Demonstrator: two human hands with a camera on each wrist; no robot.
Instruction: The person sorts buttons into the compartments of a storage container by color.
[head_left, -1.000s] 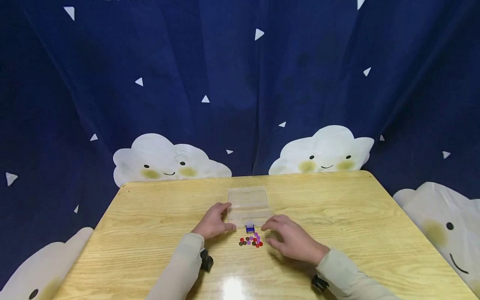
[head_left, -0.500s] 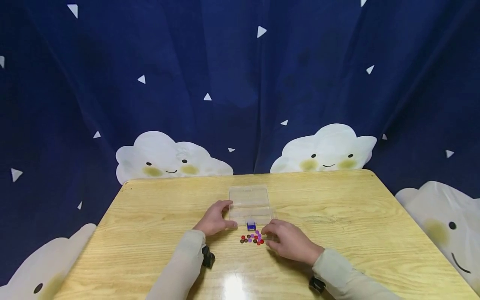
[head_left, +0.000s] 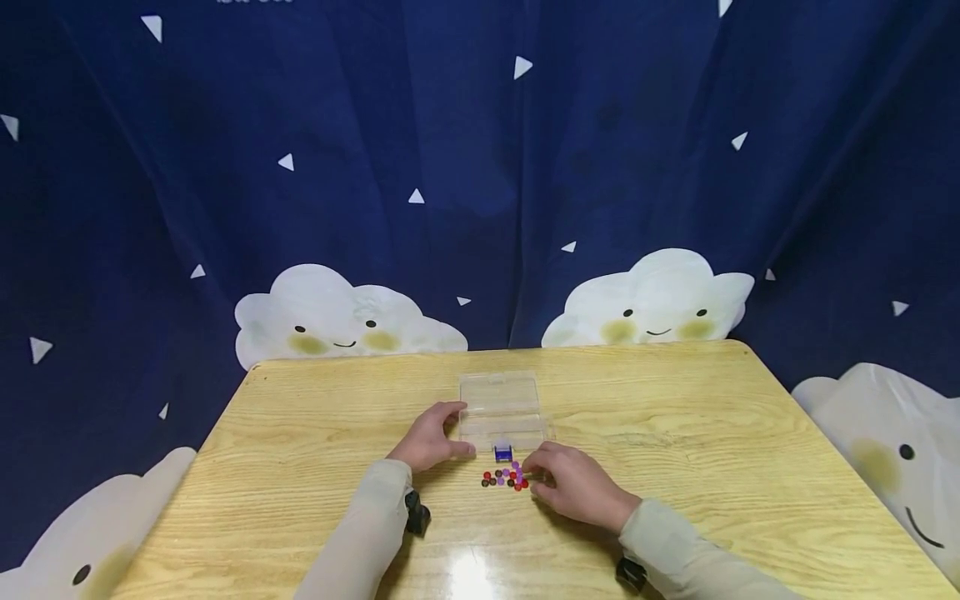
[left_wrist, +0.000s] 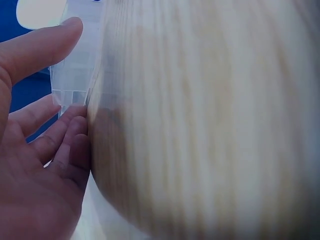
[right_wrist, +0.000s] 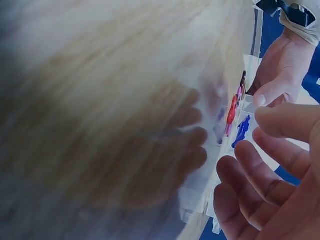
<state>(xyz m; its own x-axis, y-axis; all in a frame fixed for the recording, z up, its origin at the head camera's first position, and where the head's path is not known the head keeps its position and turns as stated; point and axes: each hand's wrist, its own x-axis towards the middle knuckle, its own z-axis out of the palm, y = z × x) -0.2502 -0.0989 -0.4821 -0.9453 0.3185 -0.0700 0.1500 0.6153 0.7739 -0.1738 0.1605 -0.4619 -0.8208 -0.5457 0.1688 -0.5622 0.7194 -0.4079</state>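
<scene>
A clear plastic box (head_left: 498,396) lies with its lid folded back on the wooden table, a blue clasp (head_left: 503,455) at its near side. Just in front of the clasp is a small cluster of red, purple and dark brown beads (head_left: 519,479). My left hand (head_left: 427,439) rests at the box's left side, thumb by the near corner; in the left wrist view its fingertips reach the clear wall (left_wrist: 75,65). Close to the right of the beads is my right hand (head_left: 581,486), fingers loosely bent. The right wrist view shows nothing between its thumb and fingers.
The pale wooden table (head_left: 322,417) extends around the box on all sides. Behind it hangs a dark blue curtain (head_left: 465,150) with white triangles and smiling clouds. Each wrist wears a black strap-on device (head_left: 417,513). Light glares on the table's near part.
My right hand has shifted slightly left and nearer, its thumb and fingers now right beside the beads. My left hand stays at the box. The head view has tilted a little.
</scene>
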